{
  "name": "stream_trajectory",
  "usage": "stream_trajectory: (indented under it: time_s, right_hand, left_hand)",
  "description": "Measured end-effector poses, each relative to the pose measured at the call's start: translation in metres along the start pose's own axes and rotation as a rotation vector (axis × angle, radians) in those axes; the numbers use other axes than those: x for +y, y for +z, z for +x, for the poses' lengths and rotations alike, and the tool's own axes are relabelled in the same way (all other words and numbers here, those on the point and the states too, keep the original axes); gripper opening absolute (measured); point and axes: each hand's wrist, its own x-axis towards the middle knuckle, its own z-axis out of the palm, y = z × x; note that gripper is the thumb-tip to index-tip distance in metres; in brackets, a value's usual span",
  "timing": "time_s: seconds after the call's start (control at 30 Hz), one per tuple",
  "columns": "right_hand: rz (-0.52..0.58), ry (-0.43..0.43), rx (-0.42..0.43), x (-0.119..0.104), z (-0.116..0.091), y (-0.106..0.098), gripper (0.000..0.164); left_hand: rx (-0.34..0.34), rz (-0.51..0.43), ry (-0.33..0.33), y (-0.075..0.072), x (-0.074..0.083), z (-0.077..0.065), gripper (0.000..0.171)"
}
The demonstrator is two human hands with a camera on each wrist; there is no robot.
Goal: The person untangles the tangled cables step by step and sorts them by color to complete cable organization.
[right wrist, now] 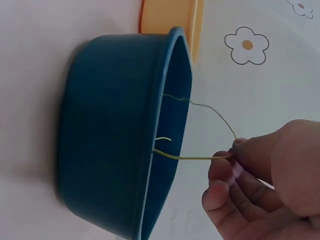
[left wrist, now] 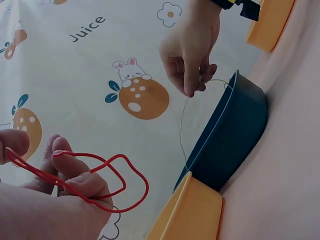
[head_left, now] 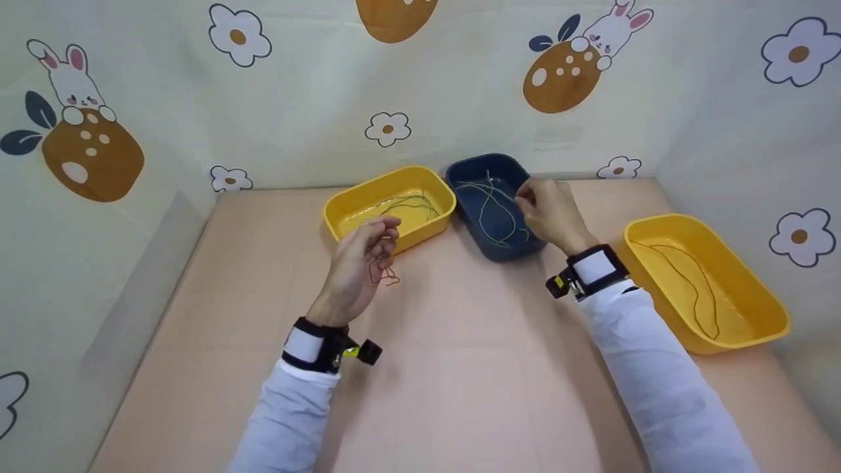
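Observation:
Over the dark blue bin [head_left: 506, 253], my right hand [head_left: 552, 213] pinches a thin yellow-green string [right wrist: 195, 158] between thumb and fingertips. Both sides of that string run down past the bin's rim in the right wrist view. More of the string lies in curves on the bin floor in the head view. My left hand [head_left: 351, 276], held up before the left yellow bin [head_left: 427, 233], has its fingers curled with a red string [left wrist: 146, 185] looped through them. The red loops hang out past the fingers in the left wrist view.
Greenish strings [head_left: 427, 205] lie in the left yellow bin, which stands beside the blue one. A second yellow bin [head_left: 755, 318] on the right holds a long, thin yellowish-brown string [head_left: 696, 292]. Printed cloth walls [head_left: 309, 118] border the pale table [head_left: 460, 394].

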Motion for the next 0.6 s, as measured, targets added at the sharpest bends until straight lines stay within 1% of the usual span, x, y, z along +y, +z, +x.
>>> stream_trajectory:
  time_s: [0.1, 0.17, 0.23, 0.3, 0.43, 0.5, 0.6]
  right_hand:
    - [-0.010, -0.033, -0.005, -0.003, -0.003, 0.007, 0.012]
    - [-0.001, -0.083, 0.009, -0.008, -0.009, 0.009, 0.011]
    - [0.029, -0.151, 0.017, -0.017, -0.018, 0.013, 0.008]
    - [0.080, -0.223, 0.006, -0.031, -0.029, 0.017, 0.006]
    - [0.226, -0.330, -0.060, -0.062, -0.054, 0.030, 0.004]
    - [0.304, -0.361, -0.099, -0.077, -0.065, 0.037, 0.003]
    - [0.407, -0.375, -0.154, -0.097, -0.076, 0.047, 0.006]
  left_hand:
    - [0.002, -0.021, -0.013, 0.003, -0.003, -0.001, 0.038]
    - [0.016, -0.044, -0.018, 0.006, -0.005, -0.001, 0.036]
    - [0.045, -0.053, -0.019, 0.009, -0.007, -0.001, 0.036]
    - [0.079, -0.055, -0.016, 0.013, -0.009, -0.002, 0.037]
    - [0.135, -0.028, -0.013, 0.021, -0.014, -0.003, 0.040]
    - [0.147, -0.011, -0.011, 0.025, -0.018, -0.004, 0.040]
    - [0.144, 0.020, -0.012, 0.030, -0.024, -0.006, 0.042]
